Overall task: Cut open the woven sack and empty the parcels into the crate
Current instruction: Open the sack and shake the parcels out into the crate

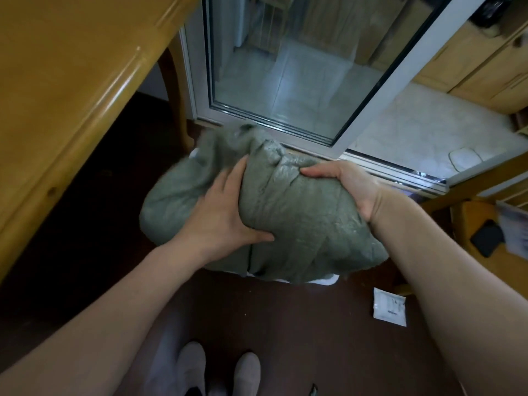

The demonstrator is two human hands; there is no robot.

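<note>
A grey-green woven sack [297, 224] bulges in the middle of the head view, above the dark floor. My left hand [225, 215] holds its left side, fingers stretched up the cloth and thumb hooked under a fold. My right hand [348, 187] grips the right upper part, fingers curled into the fabric. The sack's far left end is blurred. A white edge [323, 281] peeks out beneath the sack; I cannot tell whether it is the crate. One white parcel [390, 307] lies flat on the floor to the right.
A wooden table [71, 81] fills the left side, its edge close to the sack. A glass sliding door [285, 75] stands behind the sack. Wooden furniture [485, 224] with a dark object sits at the right. My feet [217, 367] are at the bottom.
</note>
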